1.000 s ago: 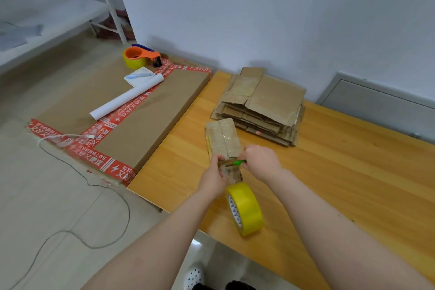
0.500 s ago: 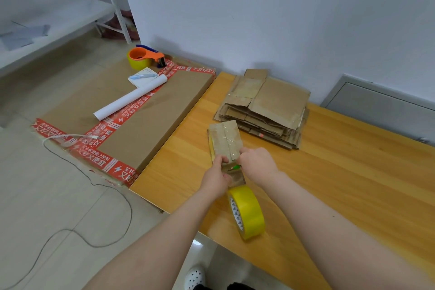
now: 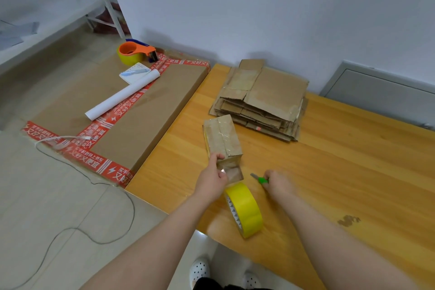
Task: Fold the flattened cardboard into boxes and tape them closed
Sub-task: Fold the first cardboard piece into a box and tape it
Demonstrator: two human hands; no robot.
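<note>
Centre frame: your left hand (image 3: 211,181) pinches the small taped brown cardboard box (image 3: 223,139); your right hand (image 3: 279,183) grips a green-handled cutter (image 3: 260,179). Press the tape end (image 3: 223,169) flat.

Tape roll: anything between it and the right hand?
Nothing visible: only bare table between the tape roll and the right hand. That hand grips a green cutter, though, so it isn't free.

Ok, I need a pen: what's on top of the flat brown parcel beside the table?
A tape dispenser, a notepad with a pen, a white paper roll and a cable end. Anything under the notepad or roll is hidden.
</note>
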